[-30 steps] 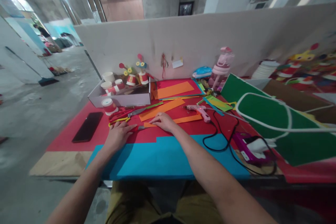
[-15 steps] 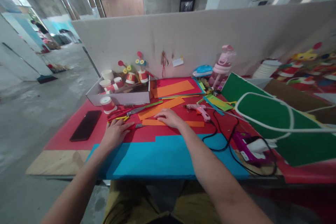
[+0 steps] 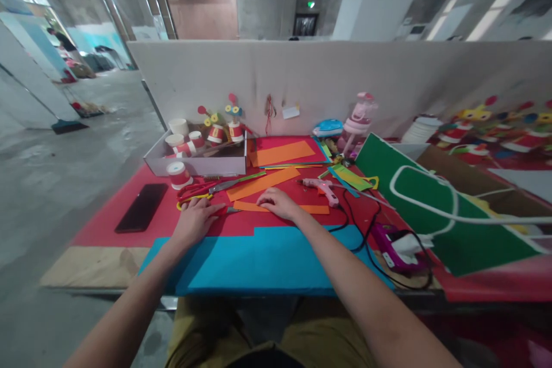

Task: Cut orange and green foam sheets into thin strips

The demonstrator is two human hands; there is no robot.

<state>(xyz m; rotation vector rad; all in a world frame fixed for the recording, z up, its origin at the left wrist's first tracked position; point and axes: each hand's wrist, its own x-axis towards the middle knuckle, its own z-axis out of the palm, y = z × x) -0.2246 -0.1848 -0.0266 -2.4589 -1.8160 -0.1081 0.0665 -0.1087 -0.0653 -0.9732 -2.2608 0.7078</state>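
Note:
My left hand [image 3: 196,221] lies low over the red sheet with its fingers apart, beside a yellow scissors handle [image 3: 183,204]. Its fingertips reach the near end of a small tool with a grey blade [image 3: 233,209]; what lies under the palm is hidden. The blade points at the left end of a narrow orange strip [image 3: 314,209]. On the middle of that strip are the curled, closed fingers of my right hand [image 3: 276,203]. Just behind it, a wider orange piece [image 3: 263,184] lies at a slant, with grey scissor blades [image 3: 222,185] at its left.
A pink glue gun [image 3: 323,188] with a black cord lies right of my right hand. A black phone [image 3: 141,207], a paper cup [image 3: 178,175] and a box of cups [image 3: 202,165] are at left. Blue sheets [image 3: 259,264] lie in front; a green board [image 3: 431,218] stands right.
The view has shifted a little, so the things at right appear further left. My right hand's fingers are more curled on the strip. My left hand has hardly moved.

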